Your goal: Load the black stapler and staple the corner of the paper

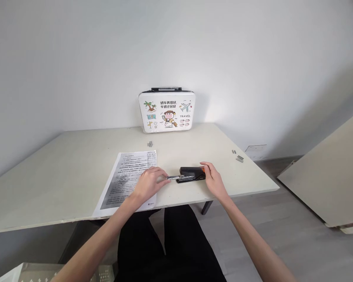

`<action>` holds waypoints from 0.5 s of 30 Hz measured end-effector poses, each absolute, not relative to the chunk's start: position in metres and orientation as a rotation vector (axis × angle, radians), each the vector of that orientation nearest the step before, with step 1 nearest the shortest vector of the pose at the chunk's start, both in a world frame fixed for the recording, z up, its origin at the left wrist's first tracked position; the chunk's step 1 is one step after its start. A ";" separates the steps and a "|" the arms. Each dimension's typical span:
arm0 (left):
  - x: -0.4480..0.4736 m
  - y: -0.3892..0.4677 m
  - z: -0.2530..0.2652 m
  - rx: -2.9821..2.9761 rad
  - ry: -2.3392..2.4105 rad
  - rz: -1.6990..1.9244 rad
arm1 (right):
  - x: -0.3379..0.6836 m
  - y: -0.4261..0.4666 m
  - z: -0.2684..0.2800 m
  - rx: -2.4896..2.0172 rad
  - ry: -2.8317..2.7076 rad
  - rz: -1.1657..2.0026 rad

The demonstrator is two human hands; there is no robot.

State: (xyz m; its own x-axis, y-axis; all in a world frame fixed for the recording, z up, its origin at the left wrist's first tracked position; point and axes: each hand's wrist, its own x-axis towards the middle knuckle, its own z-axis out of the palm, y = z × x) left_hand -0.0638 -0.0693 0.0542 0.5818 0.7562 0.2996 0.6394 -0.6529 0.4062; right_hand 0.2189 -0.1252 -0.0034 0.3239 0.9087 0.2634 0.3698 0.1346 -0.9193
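A black stapler (191,173) lies on its side-to-side length on the table, its front end toward the left. My right hand (214,180) is closed around its rear end, near an orange patch. From the stapler's front a thin metal staple tray (173,178) sticks out. My left hand (151,181) pinches the outer end of that tray between thumb and fingers. Beneath my left hand and forearm lies a printed sheet of paper (126,172), partly covered by them.
A white cartoon-printed case (167,113) stands against the wall at the table's back. Small grey staple strips lie in a pile (150,144) behind the paper and in another group (239,158) near the right edge. The table's (61,188) front edge runs above my legs.
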 end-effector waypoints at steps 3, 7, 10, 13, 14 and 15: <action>-0.075 -0.070 0.054 2.569 1.141 0.648 | 0.219 -0.125 -0.004 -1.443 -1.249 0.599; -0.084 -0.061 0.058 2.593 1.017 0.570 | 0.219 -0.126 -0.004 -1.441 -1.264 0.595; -0.089 -0.031 0.064 2.549 1.035 0.545 | 0.219 -0.127 -0.003 -1.439 -1.258 0.600; -0.089 0.017 0.066 2.509 1.349 0.647 | 0.218 -0.126 -0.002 -1.451 -1.253 0.624; -0.088 0.034 0.065 2.493 1.453 0.672 | 0.218 -0.126 -0.002 -1.458 -1.254 0.630; -0.086 0.051 0.064 2.475 1.542 0.685 | 0.218 -0.126 -0.001 -1.463 -1.254 0.633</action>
